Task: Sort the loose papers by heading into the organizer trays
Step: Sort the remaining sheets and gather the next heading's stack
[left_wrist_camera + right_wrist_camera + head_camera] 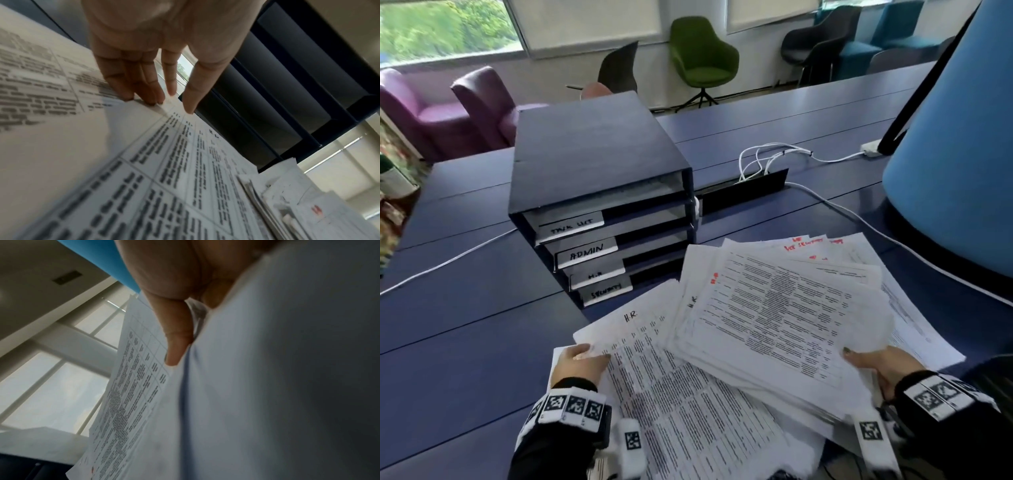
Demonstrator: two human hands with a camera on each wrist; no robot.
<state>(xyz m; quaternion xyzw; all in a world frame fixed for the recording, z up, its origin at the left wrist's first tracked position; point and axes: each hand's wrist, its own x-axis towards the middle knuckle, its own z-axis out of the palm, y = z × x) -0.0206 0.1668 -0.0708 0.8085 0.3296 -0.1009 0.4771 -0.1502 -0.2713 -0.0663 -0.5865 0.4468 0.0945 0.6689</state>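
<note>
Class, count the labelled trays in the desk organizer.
4, stacked in the organizer: the top tray, label unclear; ADMIN below; H.R third; the bottom one, apparently Security. None seem hidden.

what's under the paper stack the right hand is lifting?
Under the lifted stack held by the right hand: more loose sheets fanned on the blue desk, some with red headings, and a sheet marked H.R. under the left hand. Lower sheets' headings are covered.

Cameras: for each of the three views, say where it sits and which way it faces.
Head: on the head, facing down at the organizer and papers; both hands show.
Left wrist: along the flat left hand onto the H.R. sheet.
Right wrist: upward past the right hand pinching papers.
Shared: papers.
</note>
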